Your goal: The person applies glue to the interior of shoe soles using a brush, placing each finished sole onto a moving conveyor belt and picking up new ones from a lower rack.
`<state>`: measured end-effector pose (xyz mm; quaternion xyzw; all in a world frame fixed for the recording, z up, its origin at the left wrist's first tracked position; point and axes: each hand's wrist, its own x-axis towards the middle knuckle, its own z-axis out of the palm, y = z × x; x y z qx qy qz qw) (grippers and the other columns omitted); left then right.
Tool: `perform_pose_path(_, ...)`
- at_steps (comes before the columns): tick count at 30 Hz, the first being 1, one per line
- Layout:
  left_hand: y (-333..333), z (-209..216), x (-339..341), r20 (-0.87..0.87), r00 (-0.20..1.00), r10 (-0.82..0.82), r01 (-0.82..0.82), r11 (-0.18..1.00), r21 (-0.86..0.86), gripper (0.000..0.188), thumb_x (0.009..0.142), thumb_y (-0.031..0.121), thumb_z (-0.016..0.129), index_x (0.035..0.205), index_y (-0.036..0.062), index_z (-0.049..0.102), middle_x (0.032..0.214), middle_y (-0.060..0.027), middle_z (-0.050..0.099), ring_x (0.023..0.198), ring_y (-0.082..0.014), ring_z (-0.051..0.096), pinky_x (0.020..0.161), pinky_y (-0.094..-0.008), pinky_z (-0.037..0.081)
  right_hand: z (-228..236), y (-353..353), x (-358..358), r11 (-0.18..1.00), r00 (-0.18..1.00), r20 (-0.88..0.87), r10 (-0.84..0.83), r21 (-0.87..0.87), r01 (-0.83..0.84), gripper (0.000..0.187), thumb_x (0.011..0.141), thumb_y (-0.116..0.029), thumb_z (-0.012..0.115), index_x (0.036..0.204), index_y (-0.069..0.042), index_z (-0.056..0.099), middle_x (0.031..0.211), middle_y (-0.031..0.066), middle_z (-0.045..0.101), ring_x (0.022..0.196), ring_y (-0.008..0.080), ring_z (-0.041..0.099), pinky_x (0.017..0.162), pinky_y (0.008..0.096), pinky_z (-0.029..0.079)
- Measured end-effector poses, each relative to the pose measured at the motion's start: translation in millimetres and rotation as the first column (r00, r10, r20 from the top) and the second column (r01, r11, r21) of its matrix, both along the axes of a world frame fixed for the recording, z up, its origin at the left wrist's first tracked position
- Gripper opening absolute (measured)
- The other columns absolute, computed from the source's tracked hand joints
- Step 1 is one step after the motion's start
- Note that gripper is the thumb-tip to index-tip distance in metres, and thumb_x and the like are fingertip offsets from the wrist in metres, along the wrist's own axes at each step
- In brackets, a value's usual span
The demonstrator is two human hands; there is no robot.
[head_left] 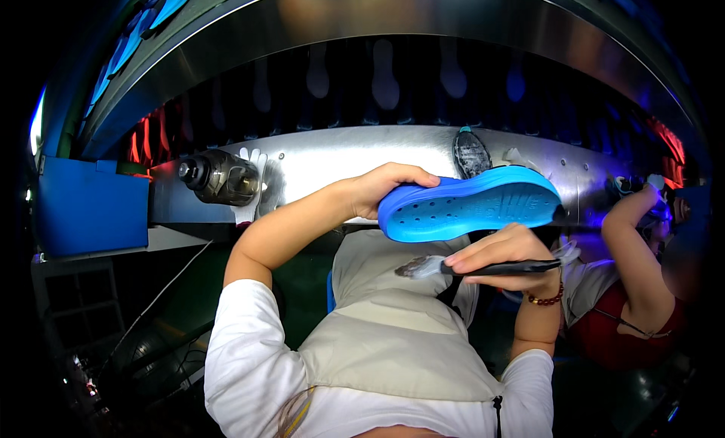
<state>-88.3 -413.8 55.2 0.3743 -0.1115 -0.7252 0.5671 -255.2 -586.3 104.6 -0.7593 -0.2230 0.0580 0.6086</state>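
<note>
My left hand (384,187) grips one rounded end of a blue shoe sole (476,209), thumb along its upper edge. The sole is tilted above the bench's front edge, its lighter blue face with small holes turned toward me. Below the sole, my right hand (507,251) is closed round the black handle of a brush (521,267). The brush's bristles (417,267) point left and look apart from the sole.
A metal bench (325,155) runs across in front of me. On it are a dark bottle (226,177) beside a white glove (253,189) and a dark oval piece (472,152). Several soles (385,75) hang beyond. At right is a co-worker's arm (638,245).
</note>
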Motion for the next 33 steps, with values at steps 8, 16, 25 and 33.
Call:
perform_pose_path(8,9.5,12.2,6.9,0.209,0.971,-0.118,0.095,0.989,0.115,0.056,0.080,0.033,0.054,0.119,-0.0065,0.047,0.112,-0.0195,0.055,0.096,-0.0229,0.056,0.085,-0.0310,0.045,8.8,-13.2,-2.7,0.990,0.998,0.023,-0.052,-0.126,0.055,0.022,0.065,0.007,0.068,0.087,0.001,0.065,0.091,0.0158,0.065,0.086,0.0238,0.065,0.074,0.0293,0.052)
perform_pose_path(16,26.7,10.0,18.8,0.237,0.968,0.079,-0.111,0.986,0.125,0.059,0.078,0.040,0.054,0.117,-0.0050,0.050,0.109,-0.0200,0.057,0.092,-0.0241,0.058,0.083,-0.0326,0.046,-7.1,-24.1,-2.3,0.983,0.990,0.045,-0.131,-0.124,0.136,0.018,0.072,0.000,0.067,0.090,0.001,0.064,0.094,0.0146,0.065,0.088,0.0247,0.064,0.076,0.0297,0.052)
perform_pose_path(25,46.6,13.4,36.0,0.286,0.923,0.259,-0.270,0.963,0.000,0.061,0.082,0.047,0.046,0.116,-0.0039,0.051,0.113,-0.0200,0.055,0.097,-0.0271,0.056,0.086,-0.0342,0.044,-15.4,-23.9,-5.4,0.947,0.944,0.116,-0.307,-0.063,0.316,0.023,0.062,0.000,0.073,0.084,-0.001,0.066,0.089,0.0113,0.067,0.077,0.0198,0.063,0.075,0.0282,0.049)
perform_pose_path(33,-19.6,-61.9,-3.3,-0.377,0.784,0.494,-0.604,0.747,-0.279,0.093,0.075,0.077,0.015,0.133,0.0059,0.029,0.122,-0.0208,0.044,0.114,-0.0353,0.043,0.095,-0.0500,0.037,-46.3,-0.6,30.6,0.725,0.725,0.014,-0.688,0.048,0.687,0.016,0.067,-0.001,0.068,0.082,0.001,0.066,0.086,0.0099,0.062,0.078,0.0180,0.060,0.069,0.0261,0.047)
